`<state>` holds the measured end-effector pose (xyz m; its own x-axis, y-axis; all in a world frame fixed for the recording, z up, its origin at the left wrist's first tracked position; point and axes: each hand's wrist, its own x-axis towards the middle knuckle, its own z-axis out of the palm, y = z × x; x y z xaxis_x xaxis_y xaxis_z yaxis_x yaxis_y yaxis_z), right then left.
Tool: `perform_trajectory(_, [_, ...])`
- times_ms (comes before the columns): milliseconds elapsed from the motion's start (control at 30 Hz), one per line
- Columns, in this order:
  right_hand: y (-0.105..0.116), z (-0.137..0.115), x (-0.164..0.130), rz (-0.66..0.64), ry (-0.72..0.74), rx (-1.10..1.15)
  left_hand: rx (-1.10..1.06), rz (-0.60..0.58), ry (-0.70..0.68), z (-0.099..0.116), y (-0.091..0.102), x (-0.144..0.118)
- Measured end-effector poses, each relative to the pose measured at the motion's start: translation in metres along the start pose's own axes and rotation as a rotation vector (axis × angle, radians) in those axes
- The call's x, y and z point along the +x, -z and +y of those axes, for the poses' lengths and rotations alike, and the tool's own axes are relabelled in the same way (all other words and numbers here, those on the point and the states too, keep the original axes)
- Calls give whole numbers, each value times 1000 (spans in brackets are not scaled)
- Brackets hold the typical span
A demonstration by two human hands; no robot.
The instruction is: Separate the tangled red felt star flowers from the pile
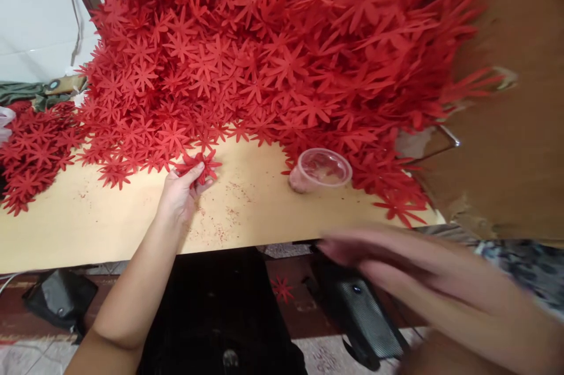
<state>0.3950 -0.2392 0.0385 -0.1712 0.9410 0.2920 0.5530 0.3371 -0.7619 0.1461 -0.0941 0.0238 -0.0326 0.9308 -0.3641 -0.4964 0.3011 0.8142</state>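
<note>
My left hand [177,194] is closed just above the table, its thumb pressed on a red flower cutout [212,165] with narrow petals. Whether more than one layer is in the grip I cannot tell. Over the front edge at lower right, my right hand [374,254] is smeared by motion, so its fingers do not show clearly. A clear plastic cup [324,172] stands on the table between the two hands. Behind them rises a large heap of similar red flower cutouts [247,69].
A smaller heap of red flowers [39,146] lies at the left. Red crumbs [222,228] are scattered on the pale table [132,228]. A brown cardboard panel [506,146] stands at the right. Below the edge are a dark bag [365,316] and one fallen red flower [282,289].
</note>
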Motion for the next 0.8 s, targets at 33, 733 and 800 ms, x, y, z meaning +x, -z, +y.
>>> perform_trajectory(33, [-16, -2, 30, -30, -19, 54, 2, 9, -4, -2, 0, -1])
perform_trajectory(733, [-135, 5, 171, -95, -212, 831, 171, -43, -123, -5, 13, 2])
perform_trajectory(800, [-135, 3, 171, -104, -217, 817, 194, -15, -181, -6, 12, 2])
